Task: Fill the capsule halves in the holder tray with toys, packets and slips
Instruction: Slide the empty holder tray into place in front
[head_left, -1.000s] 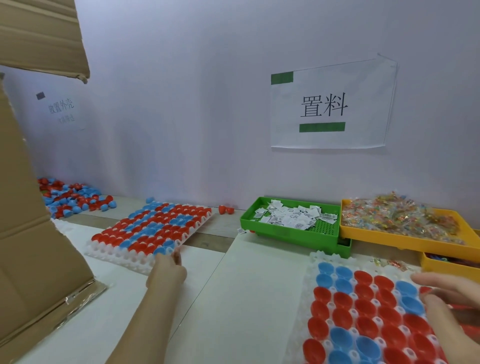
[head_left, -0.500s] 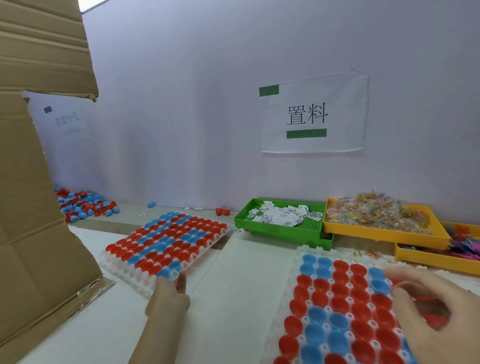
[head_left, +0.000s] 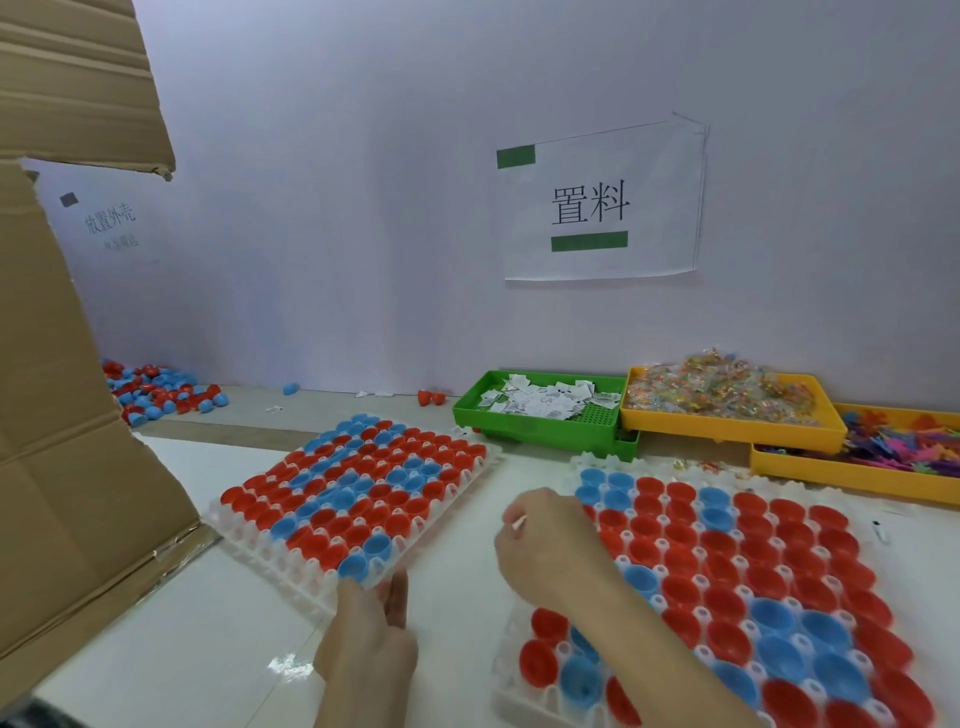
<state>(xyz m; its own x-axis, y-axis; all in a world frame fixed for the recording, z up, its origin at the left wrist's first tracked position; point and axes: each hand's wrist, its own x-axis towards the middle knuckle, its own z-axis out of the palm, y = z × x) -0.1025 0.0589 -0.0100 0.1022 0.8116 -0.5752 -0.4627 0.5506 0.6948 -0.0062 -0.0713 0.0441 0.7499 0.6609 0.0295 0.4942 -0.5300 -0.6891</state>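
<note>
My left hand (head_left: 371, 631) grips near corner of left tray (head_left: 291, 582); right hand (head_left: 550, 540) curled over right tray (head_left: 524, 691), contents can't tell. Recommend: square trays w/o tipping halves (head_left: 769, 618).

The right hand (head_left: 550, 545), which a second ago hovers over the right edge of the near holder tray (head_left: 524, 696), now reaches across to that tray's left edge, its forearm lying diagonally over the red and blue capsule halves (head_left: 769, 618). Its fingers are curled, and a small pale thing shows at the fingertips; what it is cannot be told. The left hand (head_left: 371, 631) keeps its hold on the near corner of the far holder tray (head_left: 270, 564), and that tray now sits closer to the person and closer to the near tray, the gap of bare desk (head_left: 457, 587) between them narrower than before.
</note>
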